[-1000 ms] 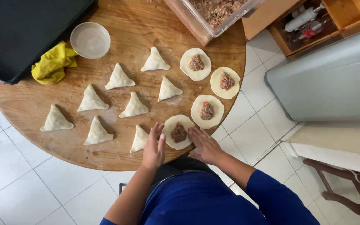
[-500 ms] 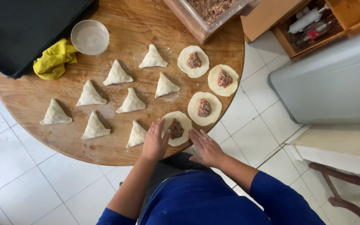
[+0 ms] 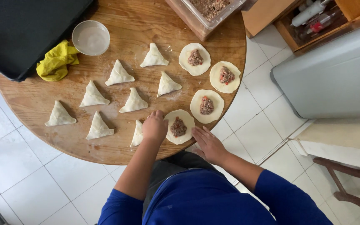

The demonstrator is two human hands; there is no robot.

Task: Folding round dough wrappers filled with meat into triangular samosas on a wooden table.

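A round dough disc with a mound of meat filling (image 3: 179,126) lies at the near edge of the round wooden table (image 3: 42,100). My left hand (image 3: 155,126) rests on the disc's left rim, fingers curled. My right hand (image 3: 207,143) lies flat at the disc's right rim, near the table's edge. Three more filled open discs sit behind it: one (image 3: 206,106), one (image 3: 225,76) and one (image 3: 194,58). Several folded triangular dumplings, such as one (image 3: 133,101), cover the table's middle and left; another (image 3: 137,134) lies just left of my left hand.
A small clear bowl (image 3: 91,38) and a yellow cloth (image 3: 56,61) sit at the far left beside a black tray (image 3: 17,29). A clear tub of meat filling (image 3: 208,10) stands at the far edge. A grey appliance (image 3: 334,75) and white floor tiles lie to the right.
Both hands have stayed at the nearest filled disc. My left hand has curled more over its left rim and my right hand has shifted slightly to the right rim. The view has shifted a little.
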